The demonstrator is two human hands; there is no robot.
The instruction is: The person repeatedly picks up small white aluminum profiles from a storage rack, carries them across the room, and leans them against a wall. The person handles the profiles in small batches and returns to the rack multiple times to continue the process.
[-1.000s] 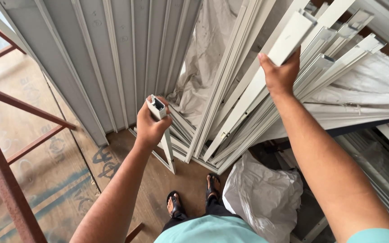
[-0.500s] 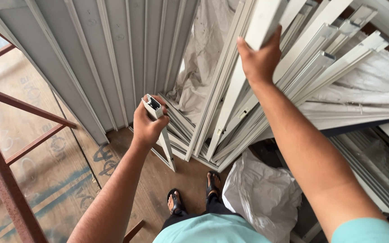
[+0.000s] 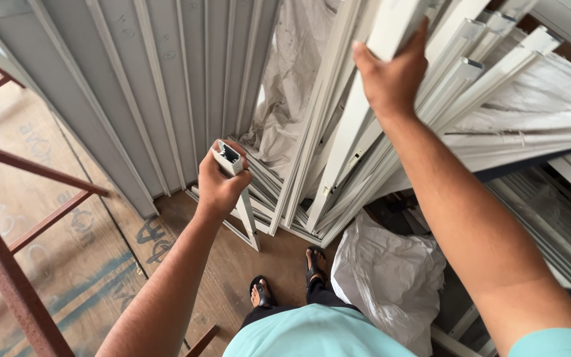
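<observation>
Your left hand (image 3: 219,185) fingers wrap the short hollow white profile (image 3: 236,188) at centre; right hand (image 3: 391,76) clasps a long, stiff, light, whippy white profile (image 3: 345,139) at upper right — grip mid-length.

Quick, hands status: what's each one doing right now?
Left hand: closed around the top end of a short white hollow profile standing on the floor.
Right hand: gripping a long white profile leaning in the stack.

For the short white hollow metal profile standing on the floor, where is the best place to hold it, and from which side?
Probably near its open top end, from the near side, as the left hand does: the short white hollow profile stands almost upright, free of the leaning white profiles behind it, so fingers can wrap right around its narrow rectangular body.
</observation>
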